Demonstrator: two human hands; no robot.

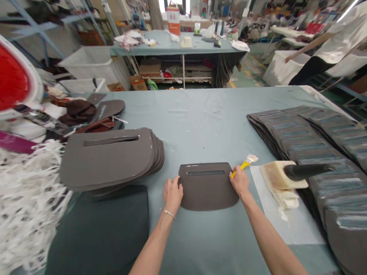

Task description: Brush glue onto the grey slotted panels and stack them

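Observation:
A dark grey-brown panel (208, 193) with rounded lower corners and a narrow slot near its top lies flat on the table. Its left edge is touched by my left hand (172, 194), whose fingers are bent and slightly apart. My right hand (240, 182) is closed round a yellow-handled brush (244, 165), bristles pointing up and right, and rests at the panel's right edge. To the left sits a stack of similar slotted panels (114, 160). Right of my right hand, a cream glue-stained container (276, 173) with a black nozzle stands on a white sheet (304, 225).
Overlapping slotted panels (304, 137) cover the table's right side. A dark green pad (106, 229) lies at front left, beside white netting (31, 198). Behind stands another table (160, 47) with a red-and-white can (173, 21). A person (335, 42) is at the upper right.

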